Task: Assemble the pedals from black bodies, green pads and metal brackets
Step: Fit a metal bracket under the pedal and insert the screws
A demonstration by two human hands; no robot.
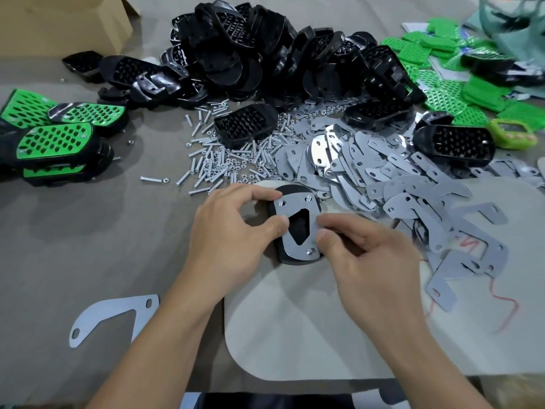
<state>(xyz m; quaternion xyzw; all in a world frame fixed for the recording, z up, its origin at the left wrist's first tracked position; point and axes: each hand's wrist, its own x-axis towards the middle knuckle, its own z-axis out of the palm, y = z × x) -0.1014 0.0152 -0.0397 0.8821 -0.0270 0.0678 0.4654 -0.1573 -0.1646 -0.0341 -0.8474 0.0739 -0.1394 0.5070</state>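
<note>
Pedal body point(298, 259), black, lies underside-up at table centre on the edge of a pale mat point(309, 326), with a metal bracket point(295, 212) laid flat on top of it, bolt ends showing through its holes. Left hand point(233, 231) pinches the bracket's left edge, thumb on the plate, fingers curled over the body's top left. Right hand point(374, 261) has thumb and forefinger pressed together at the bracket's right edge; possibly holding a nut, too small to tell. Loose bolts and nuts point(218, 160) scattered just behind the hands. Bracket pile point(398, 184) spreads right of them, touching the mat. Black body heap point(280, 54) sits further back. Green pads point(460, 93) lie at back right. Finished green-topped pedals point(56, 140) stacked far left. Single spare bracket point(112, 317) lies near the left forearm. Cardboard box point(65, 22) top left.
</note>
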